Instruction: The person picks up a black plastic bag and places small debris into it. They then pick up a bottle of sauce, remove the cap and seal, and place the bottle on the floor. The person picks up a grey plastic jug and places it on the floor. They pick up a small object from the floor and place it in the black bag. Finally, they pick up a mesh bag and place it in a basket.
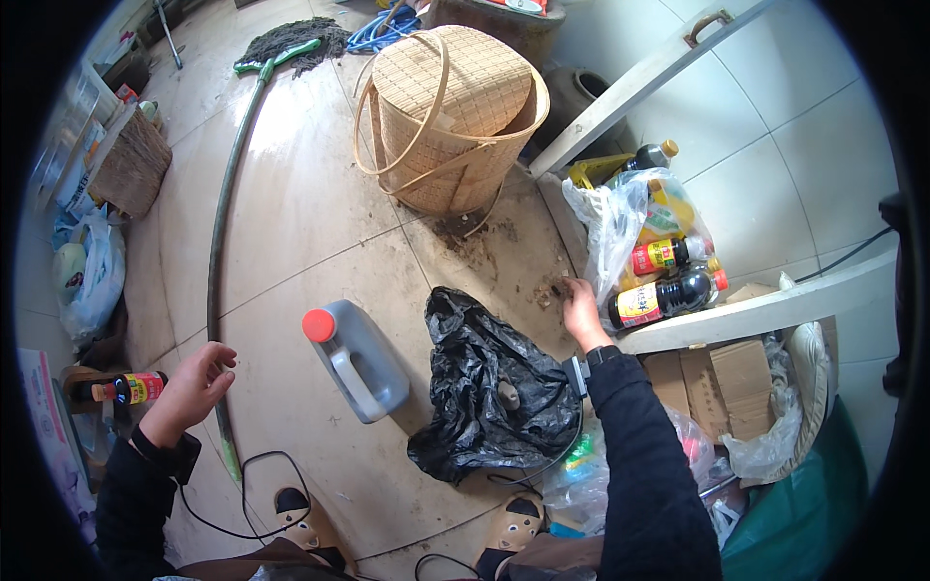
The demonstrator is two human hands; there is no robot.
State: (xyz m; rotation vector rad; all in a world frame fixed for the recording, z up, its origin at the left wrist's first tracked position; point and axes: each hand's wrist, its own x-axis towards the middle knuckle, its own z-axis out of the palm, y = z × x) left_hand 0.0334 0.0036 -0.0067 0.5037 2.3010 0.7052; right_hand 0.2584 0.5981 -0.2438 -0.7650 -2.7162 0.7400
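Note:
My right hand (pixel 581 309) reaches down near the floor, its fingertips at a small dark scrap (pixel 558 290) beside scattered debris (pixel 543 293); whether the fingers grip it is unclear. Just left of that hand a crumpled black plastic bag (pixel 501 392) lies spread on the tiles, with a small greyish lump (pixel 508 396) on it. My left hand (pixel 196 385) is raised on the left, fingers loosely curled, holding nothing, above the lower part of a mop handle (pixel 215 269). Between the hands stands a grey translucent plastic jug (pixel 367 363) with a red cap (pixel 319 325).
A lidded woven basket (pixel 454 145) stands ahead, dirt below it. Sauce bottles (pixel 654 301) and a clear plastic bag (pixel 610 218) fill the right side by a white wooden frame (pixel 755 312). Cardboard (pixel 741 385) lies below. Black cables loop near my shoes (pixel 309 523).

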